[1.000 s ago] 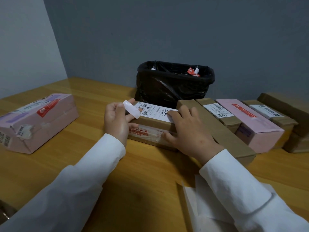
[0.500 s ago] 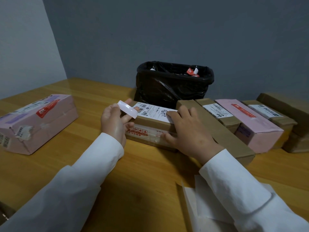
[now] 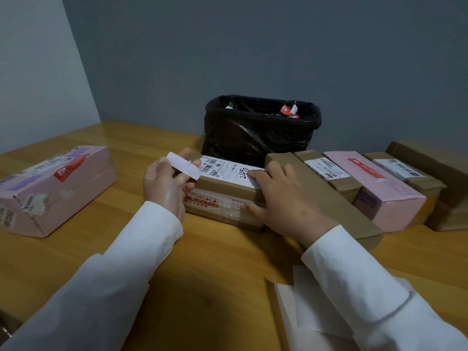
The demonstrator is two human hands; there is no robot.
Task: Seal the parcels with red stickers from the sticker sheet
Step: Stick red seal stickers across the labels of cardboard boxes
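Observation:
A brown cardboard parcel [image 3: 222,188] with a white shipping label lies in the middle of the wooden table. My left hand [image 3: 166,184] is at its left end and pinches a small sticker [image 3: 182,168] whose white back faces me. My right hand [image 3: 283,198] rests on the parcel's right end, fingers over the top and thumb on the front side. The white sticker sheets [image 3: 304,312] lie at the bottom right, partly under my right sleeve.
A pink parcel [image 3: 55,183] with a red sticker sits at the left. A row of brown and pink parcels [image 3: 367,188] stands at the right. A bin lined with a black bag [image 3: 260,130] holds red scraps behind the parcel.
My left hand has shifted slightly left and turned the sticker, so it now lies more across my fingers. My right hand stays on the parcel.

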